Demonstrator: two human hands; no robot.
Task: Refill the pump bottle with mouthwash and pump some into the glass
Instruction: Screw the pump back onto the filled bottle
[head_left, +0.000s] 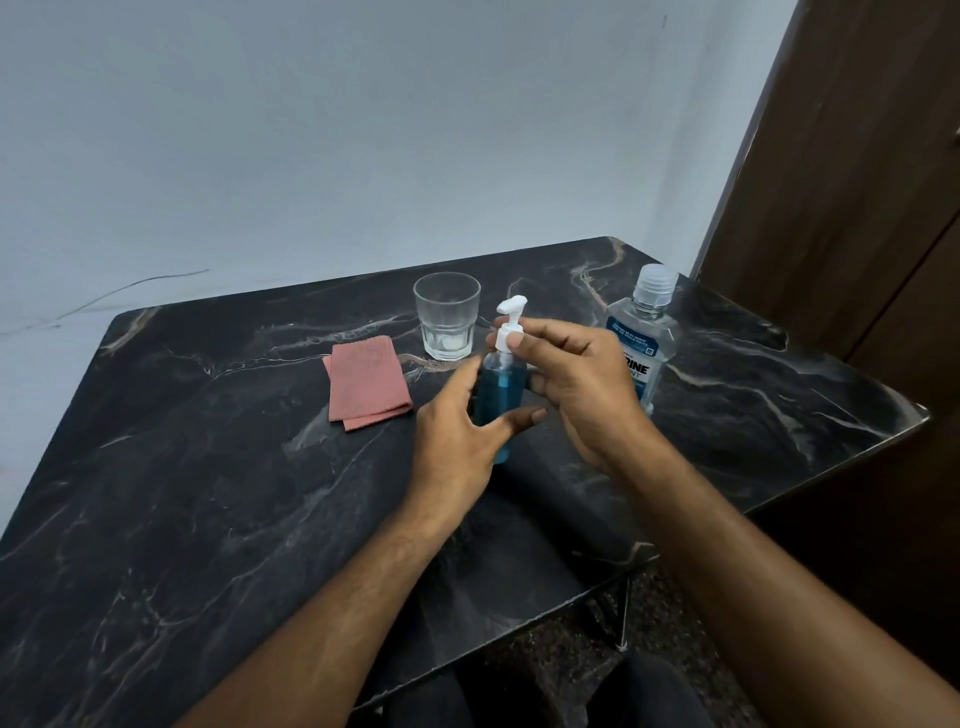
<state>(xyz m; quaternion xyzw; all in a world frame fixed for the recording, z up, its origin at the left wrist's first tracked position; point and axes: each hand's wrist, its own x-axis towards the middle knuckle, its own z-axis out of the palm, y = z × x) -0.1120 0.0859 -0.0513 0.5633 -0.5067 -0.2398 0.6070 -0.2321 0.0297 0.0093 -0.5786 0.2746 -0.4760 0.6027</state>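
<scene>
Both hands on my pump bottle: left hand cupping its body, right hand pinching the collar; it looks filled, glass empty.

Mouthwash bottle label half hidden behind right hand, only "RINE" readable. Pump bottle base covered by left hand. Forearms cut off at near edge.

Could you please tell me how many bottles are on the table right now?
2. The small blue pump bottle with a white pump head stands mid-table between both hands; the large clear mouthwash bottle with a clear cap stands right of it, partly hidden behind the right hand.
</scene>
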